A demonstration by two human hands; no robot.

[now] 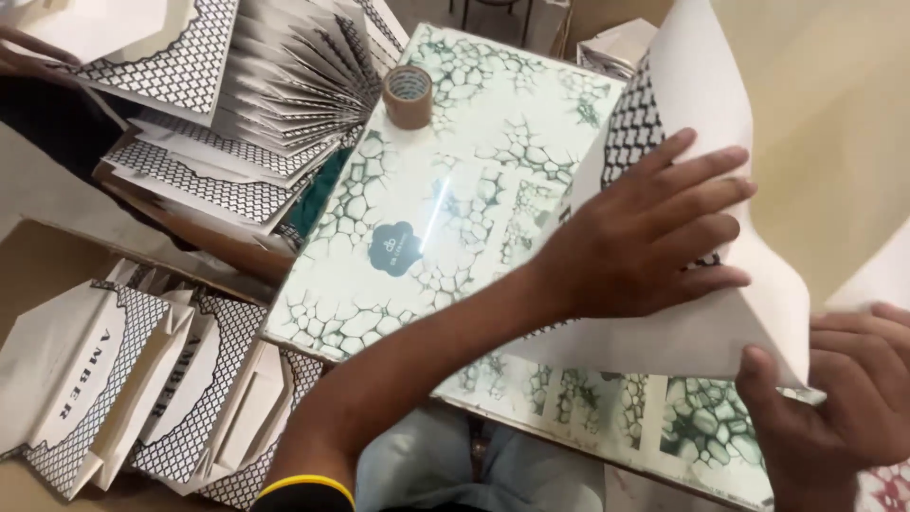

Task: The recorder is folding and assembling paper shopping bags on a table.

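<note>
My left hand (645, 237) lies flat, fingers spread, on a white paper bag (749, 303) with a black lattice print, pressing it onto a glossy board (417, 190) patterned in green and white. My right hand (834, 408) grips the bag's lower right corner, thumb on top. The bag's upper part curls up toward the top right. A yellow band (308, 485) circles my left wrist.
A roll of brown tape (409, 96) stands on the board's far end. Stacks of folded lattice-print bags lie at the top left (237, 95) and in a cardboard box at the lower left (142, 379). Another person's hand (28, 52) shows at the top left edge.
</note>
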